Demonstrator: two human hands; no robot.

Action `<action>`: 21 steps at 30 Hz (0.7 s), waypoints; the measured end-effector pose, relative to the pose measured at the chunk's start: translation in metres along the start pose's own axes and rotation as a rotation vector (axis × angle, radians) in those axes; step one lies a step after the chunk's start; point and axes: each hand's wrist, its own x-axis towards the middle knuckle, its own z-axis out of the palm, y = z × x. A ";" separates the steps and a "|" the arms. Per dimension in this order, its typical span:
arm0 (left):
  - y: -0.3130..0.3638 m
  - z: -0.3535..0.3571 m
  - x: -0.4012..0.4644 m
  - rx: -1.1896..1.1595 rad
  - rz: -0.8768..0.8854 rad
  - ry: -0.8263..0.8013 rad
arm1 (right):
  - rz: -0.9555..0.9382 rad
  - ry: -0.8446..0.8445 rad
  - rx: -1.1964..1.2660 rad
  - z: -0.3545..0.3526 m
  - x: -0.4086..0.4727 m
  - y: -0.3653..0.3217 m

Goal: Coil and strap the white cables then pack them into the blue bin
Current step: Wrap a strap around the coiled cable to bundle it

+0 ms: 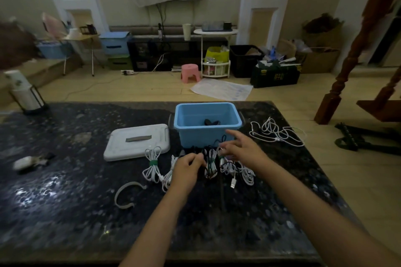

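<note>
Dark speckled stone tabletop (65, 191), dim room, tan floor beyond. White flat plastic lid (136, 141) at 10 o'clock from my hands; curved white strap (125, 196) lies at 8. Blue plastic bin (207, 124) at 12, open, dark object inside. Loose white cable tangle (276, 132) at 2, beside bin. Strapped white cable coils (153, 165) in row before bin, long axes toward 12. My left hand (187, 169) curls on a coil; my right hand (240, 147) spreads over coils, forefinger out.

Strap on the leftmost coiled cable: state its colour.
Green strap, wrapped round the white coil's middle; head view.
</note>
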 end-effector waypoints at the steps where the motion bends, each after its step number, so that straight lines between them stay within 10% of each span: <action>1: -0.003 -0.002 0.003 0.001 -0.023 0.018 | -0.030 0.075 -0.126 -0.004 0.002 0.009; 16: -0.019 -0.019 0.005 0.140 -0.051 0.169 | 0.036 0.166 -1.007 -0.011 -0.012 0.094; 21: -0.008 -0.022 -0.003 0.149 0.072 0.173 | 0.093 0.150 -0.654 -0.014 -0.010 0.075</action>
